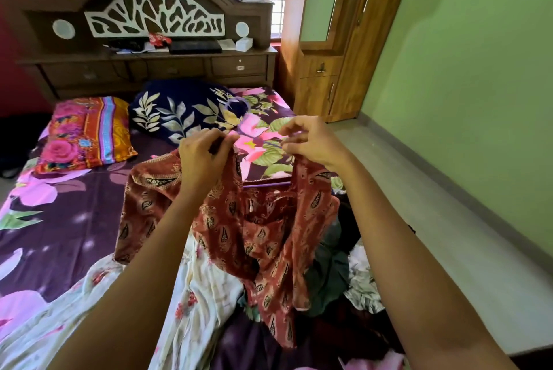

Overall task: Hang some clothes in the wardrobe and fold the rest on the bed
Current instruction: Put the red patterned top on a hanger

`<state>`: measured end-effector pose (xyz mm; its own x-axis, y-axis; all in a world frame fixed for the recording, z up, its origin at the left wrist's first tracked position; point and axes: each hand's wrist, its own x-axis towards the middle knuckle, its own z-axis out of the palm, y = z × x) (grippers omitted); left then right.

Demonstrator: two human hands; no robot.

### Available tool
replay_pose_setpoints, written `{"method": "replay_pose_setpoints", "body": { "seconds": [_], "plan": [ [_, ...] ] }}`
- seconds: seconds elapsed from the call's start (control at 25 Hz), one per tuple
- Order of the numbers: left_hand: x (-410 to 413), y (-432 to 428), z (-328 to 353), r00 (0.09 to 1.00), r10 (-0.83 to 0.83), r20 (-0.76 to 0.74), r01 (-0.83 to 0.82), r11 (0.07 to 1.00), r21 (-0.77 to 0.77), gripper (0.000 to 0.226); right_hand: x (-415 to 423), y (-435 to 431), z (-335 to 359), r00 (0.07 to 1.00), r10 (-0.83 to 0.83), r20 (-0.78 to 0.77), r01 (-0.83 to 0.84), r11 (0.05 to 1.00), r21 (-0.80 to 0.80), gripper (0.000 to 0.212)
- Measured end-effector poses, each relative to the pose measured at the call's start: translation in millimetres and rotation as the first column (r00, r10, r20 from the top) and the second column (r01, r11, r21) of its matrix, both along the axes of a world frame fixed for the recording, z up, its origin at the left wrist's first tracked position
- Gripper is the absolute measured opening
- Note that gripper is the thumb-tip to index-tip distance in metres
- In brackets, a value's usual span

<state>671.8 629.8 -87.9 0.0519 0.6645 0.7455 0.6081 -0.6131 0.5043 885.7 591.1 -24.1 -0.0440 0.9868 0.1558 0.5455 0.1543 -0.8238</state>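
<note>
A rust-red patterned garment [263, 232] hangs in the air over the bed [59, 208], draped on a purple hanger [266, 185] whose bar shows in the neck opening. My left hand [203, 157] pinches the garment's left shoulder. My right hand [308, 142] pinches the right shoulder together with the hanger's arm. The hanger's hook [236, 103] rises above, against the pillows. The wooden wardrobe [344, 40] stands at the back right, its doors closed.
A cream floral garment [191, 289] and a heap of dark and white clothes [344, 274] lie on the bed under my arms. Two pillows [89, 133] lean at the headboard [149, 19]. Grey floor [434, 220] runs along the green wall to the wardrobe.
</note>
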Motion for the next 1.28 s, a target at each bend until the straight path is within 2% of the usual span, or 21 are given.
{"method": "replay_pose_setpoints", "body": {
  "seconds": [0.08,0.16,0.28,0.36,0.48,0.68,0.76,0.84,0.92,1.0,1.12,1.2,1.28],
  "plan": [
    [-8.4,2.6,8.3,0.993,0.006,0.116,0.003,0.997,-0.083,0.04,5.4,-3.2,-6.2,0.995,-0.044,0.095,0.033,0.993,0.111,0.024],
    [-12.1,4.7,13.7,0.988,0.021,0.156,-0.004,0.994,-0.106,0.037,4.8,-4.6,-8.5,0.971,-0.133,0.2,0.086,0.97,0.228,0.025],
    [-13.4,6.1,19.6,0.979,0.068,0.192,-0.046,0.992,-0.116,0.037,7.0,-2.0,-5.2,0.914,-0.228,0.336,0.137,0.952,0.274,0.038],
    [-17.1,9.0,21.1,0.98,0.066,0.187,-0.043,0.991,-0.125,0.037,15.2,-1.0,-2.3,0.928,-0.224,0.299,0.144,0.953,0.266,0.037],
    [-22.6,13.6,19.7,0.994,0.049,0.093,-0.039,0.993,-0.111,0.04,24.3,-0.9,3.7,0.989,-0.037,0.142,0.014,0.987,0.162,0.036],
    [-8.0,8.1,26.1,0.999,-0.047,-0.011,0.047,0.998,-0.046,0.036,7.5,5.8,11.4,0.97,0.24,0.04,-0.242,0.968,0.059,0.038],
    [6.2,3.8,29.5,0.988,-0.121,-0.098,0.117,0.992,-0.04,0.039,-12.2,7.6,13.6,0.971,0.238,0.02,-0.238,0.963,0.123,0.037],
    [16.0,-0.7,30.3,0.969,-0.199,-0.149,0.19,0.979,-0.071,0.047,-25.9,11.5,12.2,0.975,0.215,-0.061,-0.2,0.962,0.184,0.038],
    [17.2,-1.6,30.0,0.97,-0.225,-0.09,0.21,0.966,-0.152,0.054,-30.7,15.9,7.7,0.974,0.202,-0.097,-0.181,0.964,0.195,0.037],
    [16.1,-2.9,28.2,0.986,-0.167,0.004,0.162,0.956,-0.246,0.064,-31.2,18.5,0.1,0.98,0.181,-0.076,-0.166,0.972,0.169,0.032],
    [19.6,-8.9,25.5,0.999,-0.032,0.019,0.037,0.957,-0.286,0.066,-33.0,16.5,-8.8,0.993,0.095,-0.074,-0.084,0.986,0.141,0.029],
    [20.5,-11.2,26.6,0.999,0.027,0.031,-0.017,0.953,-0.302,0.062,-32.6,12.2,-8.0,0.998,-0.022,-0.058,0.034,0.977,0.211,0.021],
    [16.9,-10.6,27.7,0.997,0.062,0.053,-0.041,0.943,-0.331,0.062,-25.7,6.7,-5.4,0.997,-0.07,-0.03,0.076,0.952,0.295,0.017]
  ]
}}
